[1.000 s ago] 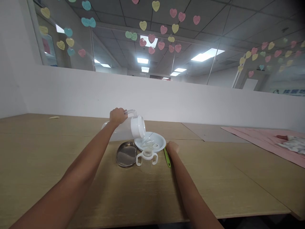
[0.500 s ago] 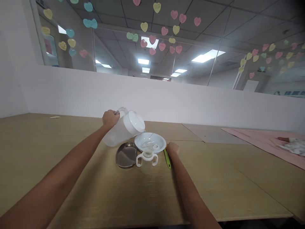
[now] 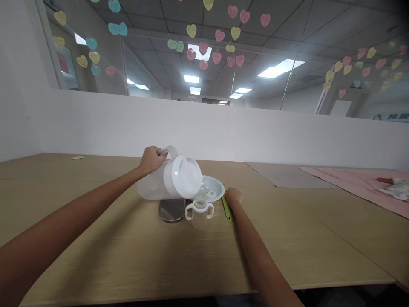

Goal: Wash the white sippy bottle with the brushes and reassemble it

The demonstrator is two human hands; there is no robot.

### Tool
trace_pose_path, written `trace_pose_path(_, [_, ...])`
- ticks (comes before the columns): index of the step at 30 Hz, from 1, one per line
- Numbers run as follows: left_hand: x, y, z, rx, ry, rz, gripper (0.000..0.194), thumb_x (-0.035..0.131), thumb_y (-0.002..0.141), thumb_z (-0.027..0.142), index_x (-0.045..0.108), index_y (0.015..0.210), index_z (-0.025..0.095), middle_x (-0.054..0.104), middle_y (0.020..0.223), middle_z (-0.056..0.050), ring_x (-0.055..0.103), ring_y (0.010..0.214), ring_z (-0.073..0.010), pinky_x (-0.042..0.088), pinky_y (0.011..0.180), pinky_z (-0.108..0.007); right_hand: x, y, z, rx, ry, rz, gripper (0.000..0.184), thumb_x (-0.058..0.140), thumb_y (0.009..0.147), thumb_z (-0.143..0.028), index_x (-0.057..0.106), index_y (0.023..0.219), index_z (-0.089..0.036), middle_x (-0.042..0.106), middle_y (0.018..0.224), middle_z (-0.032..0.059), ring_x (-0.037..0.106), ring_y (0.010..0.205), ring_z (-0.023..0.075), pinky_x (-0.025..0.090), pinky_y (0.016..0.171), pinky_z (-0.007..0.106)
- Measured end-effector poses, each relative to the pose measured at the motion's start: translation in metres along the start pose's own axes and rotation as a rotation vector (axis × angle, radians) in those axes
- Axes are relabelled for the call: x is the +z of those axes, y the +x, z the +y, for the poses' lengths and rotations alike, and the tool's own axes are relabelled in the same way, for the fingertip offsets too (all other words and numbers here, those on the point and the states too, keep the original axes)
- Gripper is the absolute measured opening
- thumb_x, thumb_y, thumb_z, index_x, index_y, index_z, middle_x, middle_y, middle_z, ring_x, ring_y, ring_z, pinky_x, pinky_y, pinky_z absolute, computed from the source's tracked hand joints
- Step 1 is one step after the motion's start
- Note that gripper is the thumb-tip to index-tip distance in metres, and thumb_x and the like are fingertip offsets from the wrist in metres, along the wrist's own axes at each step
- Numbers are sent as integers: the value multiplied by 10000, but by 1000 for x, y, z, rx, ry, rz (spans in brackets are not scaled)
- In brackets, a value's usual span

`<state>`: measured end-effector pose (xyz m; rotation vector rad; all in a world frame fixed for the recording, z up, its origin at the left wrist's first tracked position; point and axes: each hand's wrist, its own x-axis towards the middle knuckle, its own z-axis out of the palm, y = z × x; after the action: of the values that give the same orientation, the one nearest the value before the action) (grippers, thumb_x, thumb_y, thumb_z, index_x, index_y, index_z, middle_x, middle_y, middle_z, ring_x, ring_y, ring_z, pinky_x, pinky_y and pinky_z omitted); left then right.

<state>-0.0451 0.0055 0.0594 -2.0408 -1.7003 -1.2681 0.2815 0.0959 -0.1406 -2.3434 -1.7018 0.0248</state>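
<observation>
My left hand (image 3: 152,160) is wrapped round the handle of a white translucent lidded jug (image 3: 183,177). The jug is held tipped on its side above the table, its lid facing right and toward me. Below it lies a round metal dish (image 3: 171,211), partly covered by the jug. A clear baby bottle with two white handles (image 3: 200,213) stands upright and uncapped beside the dish. Behind the bottle, a white bowl (image 3: 217,185) holds clear and white bottle parts. My right hand (image 3: 234,197) rests closed at the bowl's right, beside a green handle (image 3: 227,209); its fingertips are hidden.
A pink cloth (image 3: 358,185) with a patterned item (image 3: 396,189) on it lies at the far right, beside a grey sheet (image 3: 287,175). A small pale flat piece (image 3: 76,157) lies back left. A white wall (image 3: 121,123) with glass above bounds the table.
My left hand has moved slightly right with the jug, turning its lid more toward me and over the dish and bowl. My right hand stays by the bowl.
</observation>
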Motion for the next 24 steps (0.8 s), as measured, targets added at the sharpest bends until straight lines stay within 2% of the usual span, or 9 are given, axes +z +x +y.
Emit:
trace_pose_path(4, [0, -4, 11, 86, -13, -58, 273, 412, 602, 258, 255, 386, 203, 209, 461, 23, 212, 462, -79, 151, 459, -255, 0, -1, 1, -13, -1, 0, 294, 433, 847, -262, 647, 1006, -137, 634, 1003, 179, 611, 930, 230, 465, 722, 294])
trace_pose_path(9, [-1, -3, 21, 139, 7, -81, 248, 411, 589, 221, 317, 361, 197, 209, 442, 23, 202, 461, -82, 137, 467, -264, 0, -2, 1, -15, 0, 5, 284, 428, 841, -231, 653, 985, -134, 639, 989, 180, 616, 922, 230, 464, 722, 299])
trace_pose_path(15, [-7, 0, 32, 185, 78, -85, 264, 415, 619, 251, 461, 366, 193, 247, 422, 18, 207, 462, -94, 157, 469, -261, 1, -2, 2, -23, 10, 7, 287, 427, 838, -219, 654, 984, -124, 639, 977, 183, 618, 915, 231, 465, 719, 288])
trace_pose_path(19, [-11, 0, 38, 183, 146, -88, 274, 411, 643, 277, 582, 454, 177, 293, 426, 16, 246, 454, -105, 171, 477, -251, 2, -2, 2, -26, 14, 11, 286, 432, 843, -237, 656, 979, -124, 641, 971, 180, 616, 917, 237, 469, 714, 291])
trace_pose_path(24, [-13, 1, 41, 182, 215, -88, 342, 406, 708, 333, 609, 479, 180, 346, 426, 3, 277, 460, -113, 198, 479, -253, 1, -3, 2, -32, 17, 12, 276, 440, 838, -246, 658, 969, -138, 643, 976, 167, 617, 912, 241, 472, 710, 301])
